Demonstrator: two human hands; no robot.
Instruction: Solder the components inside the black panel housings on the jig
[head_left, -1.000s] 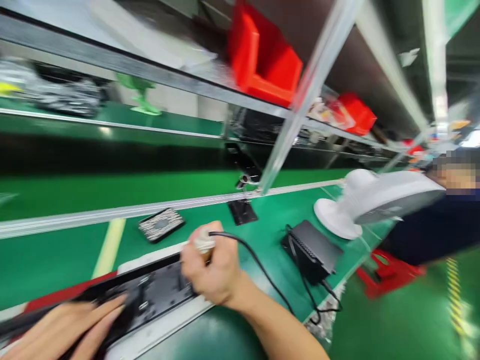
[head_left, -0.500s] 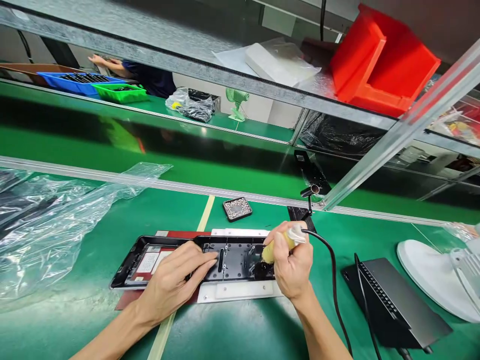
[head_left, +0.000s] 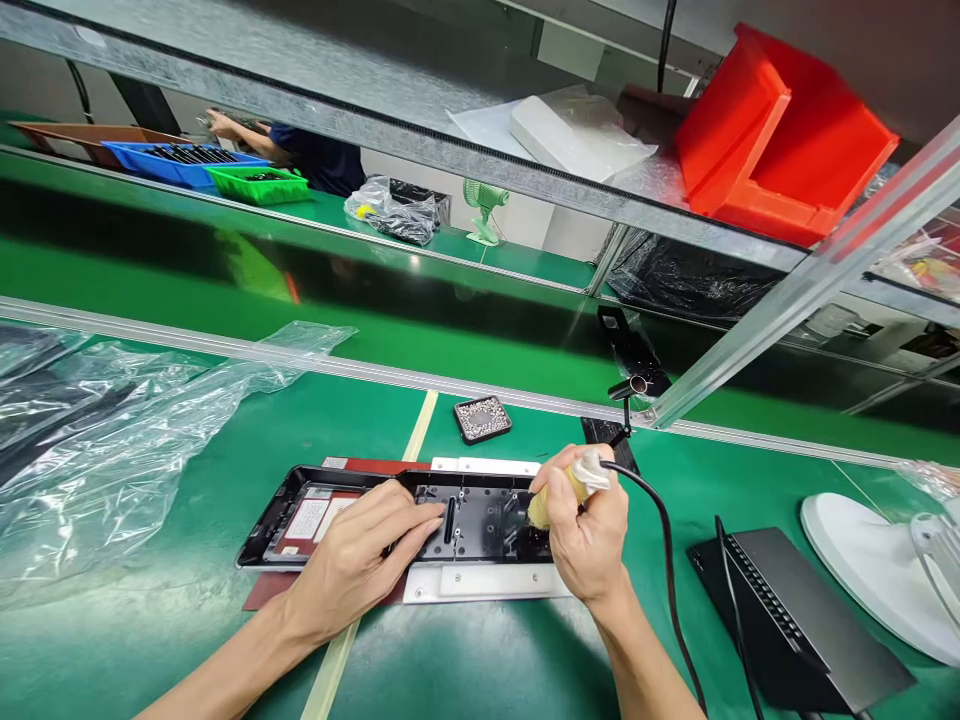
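A long black plastic housing (head_left: 487,515) lies in a white and dark red fixture (head_left: 495,583) on the green table. My left hand (head_left: 364,550) rests over the housing's middle, thumb and forefinger close together at its inside; whatever may be between the fingertips is too small to make out. My right hand (head_left: 589,535) is wrapped round a yellowish corded tool (head_left: 559,498), tilted with its lower end over the right part of the housing. The tool's tip is hidden. Behind the housing sits a small black tray (head_left: 482,419) of tiny metal parts.
Clear plastic bags (head_left: 112,440) cover the left side. A black device (head_left: 802,610) and a white round base (head_left: 877,580) stand at the right. A red bin (head_left: 787,140) is on the shelf above. Across the line, a person's arm shows beside blue and green trays (head_left: 259,185).
The whole view has shifted slightly, so most things appear a little further right. Both hands keep nearly the same pose at the housing, with the tool still in my right hand.
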